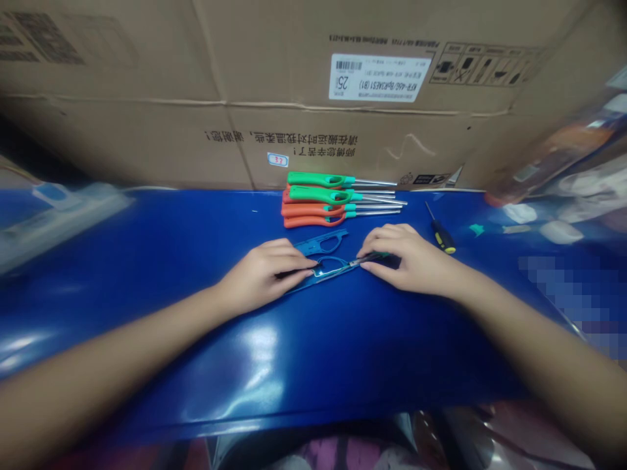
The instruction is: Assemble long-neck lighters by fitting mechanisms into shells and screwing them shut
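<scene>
An opened blue utility lighter shell (333,273) lies low over the table between my hands, with a thin white wire and small inner parts showing in it. My left hand (259,274) is closed on its handle end, thumb and fingers pinched together. At the other end, my right hand (409,258) pinches the lighter's nozzle, whose far part is hidden under the fingers. Just behind, a separate blue half shell (318,245) with a trigger loop lies on the table, close to my left fingers.
Several green lighters (318,194) and orange lighters (313,210) lie stacked farther back. To the right are a screwdriver (443,236), a green scrap (476,229) and a bottle (553,160). A large cardboard box (171,124) walls off the back of the blue table (196,365).
</scene>
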Motion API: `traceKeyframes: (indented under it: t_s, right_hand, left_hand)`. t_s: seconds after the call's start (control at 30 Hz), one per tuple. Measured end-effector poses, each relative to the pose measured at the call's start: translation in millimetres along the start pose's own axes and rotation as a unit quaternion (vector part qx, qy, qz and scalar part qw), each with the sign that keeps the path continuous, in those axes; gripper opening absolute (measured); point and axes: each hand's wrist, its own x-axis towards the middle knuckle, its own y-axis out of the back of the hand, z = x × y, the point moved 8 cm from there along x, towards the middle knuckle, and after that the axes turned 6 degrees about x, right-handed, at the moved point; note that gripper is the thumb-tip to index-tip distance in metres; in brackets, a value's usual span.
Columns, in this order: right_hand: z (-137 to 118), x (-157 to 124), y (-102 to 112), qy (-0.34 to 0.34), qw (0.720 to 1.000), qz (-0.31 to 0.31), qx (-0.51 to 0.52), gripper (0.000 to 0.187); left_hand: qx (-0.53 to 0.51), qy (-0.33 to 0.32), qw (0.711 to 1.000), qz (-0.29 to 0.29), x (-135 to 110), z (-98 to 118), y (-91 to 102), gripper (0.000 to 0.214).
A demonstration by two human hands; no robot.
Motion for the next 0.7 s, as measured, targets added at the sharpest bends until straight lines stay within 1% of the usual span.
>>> traceKeyframes:
  t_s: [0.1, 0.17, 0.27, 0.37, 0.43, 0.5, 0.6, 0.7]
  right_hand:
    - [-1, 3, -3, -0.018, 0.999, 0.010, 0.035, 0.014]
    - [1, 5, -7, -0.032, 0.998, 0.013, 0.046, 0.012]
    - [2, 7, -11, -0.048, 0.995, -0.004, 0.083, 0.011]
    - [5, 4, -16, -0.104, 0.985, -0.035, 0.136, 0.012]
    - [4, 2, -17, -0.139, 0.980, -0.047, 0.133, 0.012]
    - [0, 2, -17, -0.141, 0.984, -0.052, 0.098, 0.012]
    - [-7, 2, -15, -0.123, 0.990, -0.058, 0.048, 0.013]
    - [-12, 1, -14, -0.096, 0.993, -0.059, 0.047, 0.009]
  left_hand:
    - [0.000, -0.001, 1.000, 0.004, 0, 1, 0.5, 0.020]
    - [-0.001, 0.001, 1.000, 0.007, 0, 1, 0.9, 0.020]
    - [-0.004, 0.003, 1.000, 0.005, 0, 1, 0.4, 0.020]
    - [-0.014, 0.005, 1.000, -0.002, 1, 1, -1.8, 0.019]
    - [-0.022, 0.007, 1.000, -0.007, 2, 1, -3.5, 0.019]
    - [-0.023, 0.009, 1.000, -0.011, 3, 1, -4.7, 0.020]
    - [-0.014, 0.012, 1.000, -0.015, 1, 1, -5.0, 0.022]
    - [-0.008, 0.019, 1.000, -0.014, -1, 1, -4.5, 0.023]
